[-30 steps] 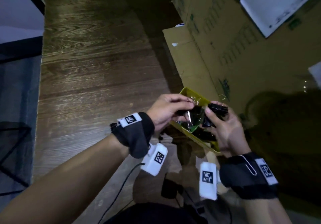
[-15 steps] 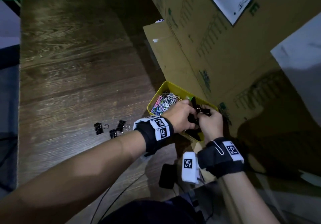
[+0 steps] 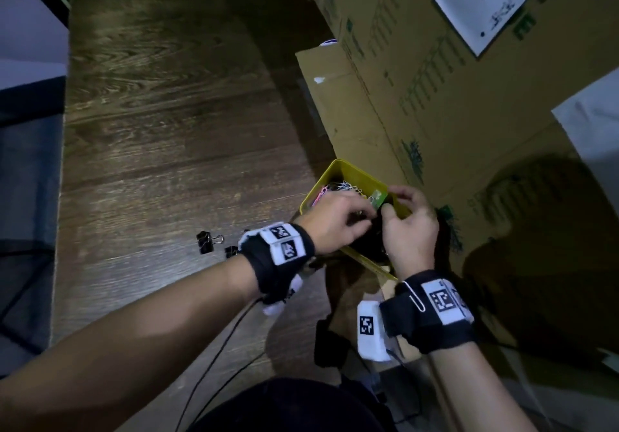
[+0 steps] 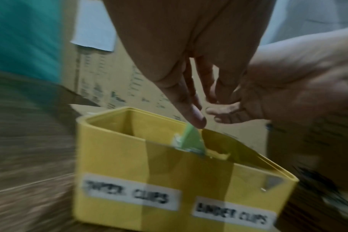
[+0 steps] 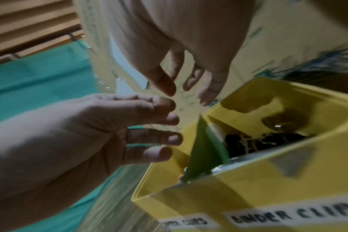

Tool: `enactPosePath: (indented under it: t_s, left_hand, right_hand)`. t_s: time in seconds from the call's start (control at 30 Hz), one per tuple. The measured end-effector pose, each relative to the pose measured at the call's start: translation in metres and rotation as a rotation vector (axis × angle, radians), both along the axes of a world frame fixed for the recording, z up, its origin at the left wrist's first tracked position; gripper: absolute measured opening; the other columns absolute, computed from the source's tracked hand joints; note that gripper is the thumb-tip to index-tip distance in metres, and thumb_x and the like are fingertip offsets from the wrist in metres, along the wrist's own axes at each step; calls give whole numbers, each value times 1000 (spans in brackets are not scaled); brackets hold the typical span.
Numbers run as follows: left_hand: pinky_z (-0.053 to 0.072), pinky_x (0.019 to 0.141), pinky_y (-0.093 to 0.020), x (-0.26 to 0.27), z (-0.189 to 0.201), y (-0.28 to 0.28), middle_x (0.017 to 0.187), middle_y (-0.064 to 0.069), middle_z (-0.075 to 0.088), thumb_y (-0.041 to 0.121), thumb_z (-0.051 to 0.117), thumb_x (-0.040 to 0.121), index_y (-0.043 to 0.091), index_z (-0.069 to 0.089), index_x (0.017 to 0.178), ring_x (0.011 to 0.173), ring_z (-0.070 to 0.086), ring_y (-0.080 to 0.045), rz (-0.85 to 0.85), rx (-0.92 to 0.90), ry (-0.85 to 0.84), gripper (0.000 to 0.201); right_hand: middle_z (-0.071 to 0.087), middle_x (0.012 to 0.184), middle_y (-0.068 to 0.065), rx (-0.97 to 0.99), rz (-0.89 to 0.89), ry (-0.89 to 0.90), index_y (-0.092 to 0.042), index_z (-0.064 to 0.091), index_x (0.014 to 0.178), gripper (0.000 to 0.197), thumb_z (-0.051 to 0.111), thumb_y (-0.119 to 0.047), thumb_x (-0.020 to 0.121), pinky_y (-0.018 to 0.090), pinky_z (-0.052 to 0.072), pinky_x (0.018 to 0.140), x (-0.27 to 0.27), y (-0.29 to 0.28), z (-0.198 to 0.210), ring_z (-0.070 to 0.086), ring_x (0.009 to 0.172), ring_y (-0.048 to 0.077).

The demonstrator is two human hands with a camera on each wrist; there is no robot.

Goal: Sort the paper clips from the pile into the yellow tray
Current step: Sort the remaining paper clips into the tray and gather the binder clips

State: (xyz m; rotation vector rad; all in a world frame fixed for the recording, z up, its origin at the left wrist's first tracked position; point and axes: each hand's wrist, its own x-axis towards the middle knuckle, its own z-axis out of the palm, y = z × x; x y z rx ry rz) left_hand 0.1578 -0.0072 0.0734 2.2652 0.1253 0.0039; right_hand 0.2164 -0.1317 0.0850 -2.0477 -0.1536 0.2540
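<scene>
We found both hands over the yellow tray (image 3: pixel 338 177), which sat on the wooden surface (image 3: pixel 174 123) at about 4 o'clock from its middle, pushed up against a cardboard box (image 3: pixel 418 103). A green divider (image 5: pixel 205 150) split the tray, and labels on the near wall read paper clips on the left half and binder clips on the right. Coloured paper clips (image 3: pixel 338 187) lay in the left compartment and dark binder clips (image 5: pixel 254 141) in the right, so the sorting looked well along. The left hand (image 3: pixel 338 220) had its fingers extended and loose, thumb tip at the top edge of the divider; we judged it had nothing in its grasp. The right hand (image 3: pixel 410 227) was likewise relaxed, fingers apart above the binder-clip side, empty as far as the wrist views showed. Two black binder clips (image 3: pixel 209 242) remained on the surface at 9 o'clock from the tray, beside the left wrist, probably the remnant of the pile.
</scene>
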Motion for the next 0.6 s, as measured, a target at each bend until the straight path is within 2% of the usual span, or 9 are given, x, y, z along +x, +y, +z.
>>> enactPosePath:
  t_s: [0.07, 0.13, 0.2, 0.27, 0.33, 0.4, 0.43, 0.5, 0.6]
  left_hand:
    - [43, 74, -16, -20, 2, 32, 95, 2, 68, 17, 65, 83, 18, 70, 96, 83, 58, -9, 131, -14, 21, 14]
    - [44, 72, -18, -46, 1, 68, 95, -1, 68, 17, 66, 83, 19, 70, 98, 81, 61, -13, 249, 8, 58, 16]
    - [42, 74, -19, -79, -4, 104, 99, -2, 66, 18, 67, 82, 19, 67, 105, 79, 59, -12, 356, 92, 139, 23]
    - [46, 77, -26, -114, -15, 135, 104, -2, 56, 16, 67, 81, 23, 61, 115, 79, 55, -12, 448, 180, 301, 36]
    - [51, 80, -37, -145, -29, 153, 113, -4, 44, 14, 68, 77, 28, 51, 125, 85, 56, -20, 439, 236, 471, 53]
    - [51, 85, -42, -165, -43, 157, 128, -7, 33, 20, 71, 72, 33, 43, 130, 101, 55, -28, 330, 282, 589, 66]
    - [50, 88, -42, -170, -48, 154, 134, -7, 27, 22, 72, 71, 34, 40, 132, 107, 53, -31, 293, 294, 634, 69]
    - [48, 91, -41, -173, -57, 147, 140, -9, 21, 26, 71, 73, 32, 38, 134, 112, 51, -33, 275, 319, 690, 70]
    - [45, 92, -42, -174, -72, 135, 135, -11, 31, 32, 66, 78, 26, 46, 130, 112, 49, -34, 304, 365, 700, 56]
  right_hand:
    - [61, 107, -2, 20, 164, -106, -32, 61, 92, 32, 62, -3, 80, 27, 49, 85, -11, 18, 8, 59, 99, 13]
    - [59, 102, 0, 56, 375, -223, -25, 65, 91, 28, 62, 0, 80, 19, 48, 77, -24, 40, 10, 57, 89, 9]
    - [58, 96, -1, 37, 623, -273, -19, 68, 90, 22, 62, 0, 80, 19, 45, 77, -37, 63, 6, 53, 83, 6]
    - [55, 104, 0, -66, 879, -210, -18, 68, 99, 21, 65, -7, 82, 19, 40, 83, -50, 84, -4, 51, 89, 5]
    - [44, 128, 2, -267, 1103, -151, -23, 57, 121, 42, 70, -20, 81, 29, 39, 99, -66, 104, -21, 49, 113, 16]
    - [19, 150, 6, -532, 1278, -140, -34, 35, 139, 74, 74, -35, 76, 48, 32, 108, -85, 121, -39, 27, 135, 32]
    - [7, 154, 8, -650, 1337, -160, -37, 25, 143, 84, 75, -41, 75, 55, 29, 109, -95, 127, -48, 16, 139, 38]
    - [-1, 156, 14, -816, 1384, -239, -36, 18, 144, 87, 71, -47, 76, 61, 27, 106, -113, 135, -65, 6, 141, 41]
    - [13, 152, 17, -909, 1357, -324, -28, 26, 140, 63, 58, -41, 88, 58, 34, 101, -128, 137, -84, 17, 135, 42]
